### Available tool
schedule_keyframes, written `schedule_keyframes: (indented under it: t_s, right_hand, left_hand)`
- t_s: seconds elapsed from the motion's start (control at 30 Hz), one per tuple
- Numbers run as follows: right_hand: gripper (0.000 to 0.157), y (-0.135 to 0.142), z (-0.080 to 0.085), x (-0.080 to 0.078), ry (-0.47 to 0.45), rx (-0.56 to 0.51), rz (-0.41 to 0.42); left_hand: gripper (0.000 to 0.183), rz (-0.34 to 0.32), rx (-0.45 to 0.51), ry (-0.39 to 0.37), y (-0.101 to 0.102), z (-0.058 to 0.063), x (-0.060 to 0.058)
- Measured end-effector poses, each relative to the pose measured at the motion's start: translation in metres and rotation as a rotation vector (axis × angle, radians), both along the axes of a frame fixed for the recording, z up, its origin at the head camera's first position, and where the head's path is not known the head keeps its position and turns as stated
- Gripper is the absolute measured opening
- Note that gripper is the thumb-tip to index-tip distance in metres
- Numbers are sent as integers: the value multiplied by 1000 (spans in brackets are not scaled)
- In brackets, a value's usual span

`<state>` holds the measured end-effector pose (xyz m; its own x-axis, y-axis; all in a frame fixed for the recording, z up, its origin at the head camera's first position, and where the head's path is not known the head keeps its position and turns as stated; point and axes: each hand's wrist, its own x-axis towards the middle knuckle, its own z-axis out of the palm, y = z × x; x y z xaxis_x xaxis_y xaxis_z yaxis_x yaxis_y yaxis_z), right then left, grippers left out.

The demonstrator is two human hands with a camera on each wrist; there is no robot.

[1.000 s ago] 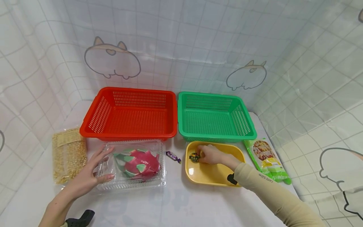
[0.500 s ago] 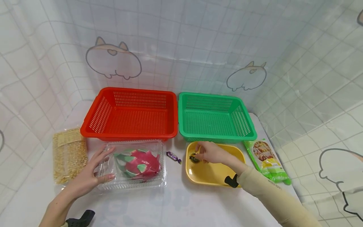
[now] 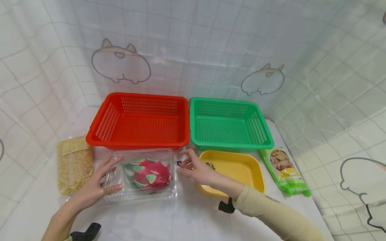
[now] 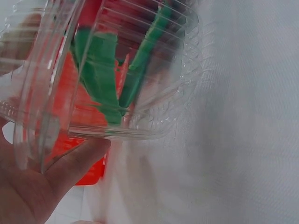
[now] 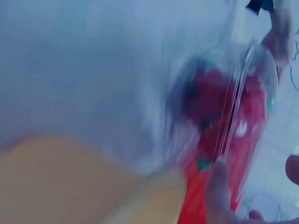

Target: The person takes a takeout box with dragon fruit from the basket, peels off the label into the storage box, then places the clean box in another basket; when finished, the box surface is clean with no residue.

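A clear plastic clamshell box (image 3: 141, 197) holds a pink and green dragon fruit (image 3: 152, 175). At the box's left side lies my left hand (image 3: 94, 185), thumb and fingers spread. The left wrist view shows the left thumb and palm close against the clear wall, with the fruit's green leaf tips (image 4: 100, 70) behind it. My right hand (image 3: 197, 169) hovers between the box and the yellow tub (image 3: 256, 174), fingers spread and holding nothing. Beneath them is a purple-wrapped candy (image 3: 180, 163), mostly hidden. A small black-and-gold item (image 3: 210, 165) lies in the tub, partly covered by the hand.
Behind stand a red basket (image 3: 137, 144) and a green basket (image 3: 232, 146), side by side. A bag of yellow grains (image 3: 75, 164) lies at the far left, a green food packet (image 3: 283, 170) at the right. Patterned curtain surrounds the table.
My right hand has left the yellow tub and moved left over the candy, its fingers spreading. The black-and-gold item stays in the tub. My left hand has not moved.
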<state>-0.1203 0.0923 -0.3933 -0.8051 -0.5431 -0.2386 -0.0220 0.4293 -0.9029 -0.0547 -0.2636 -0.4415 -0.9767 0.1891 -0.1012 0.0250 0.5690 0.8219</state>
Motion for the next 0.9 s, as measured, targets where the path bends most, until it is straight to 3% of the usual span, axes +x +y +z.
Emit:
schedule_keyframes:
  t_s: [0.13, 0.33, 0.63, 0.9]
  right_hand:
    - [66, -16, -5, 4, -81, -58, -19]
    - [67, -35, -16, 3, -105, -100, -30]
    - [66, -47, -25, 8, -293, -239, -216]
    - [66, -47, -28, 12, -272, -211, -249]
  left_hand:
    - [99, 3, -3, -5, 0, 0, -1]
    - [100, -1, -4, -11, 0, 0, 0]
    - [100, 11, -23, -42, -3, 0, -1]
    - [99, 0, 22, -36, -5, -1, -3]
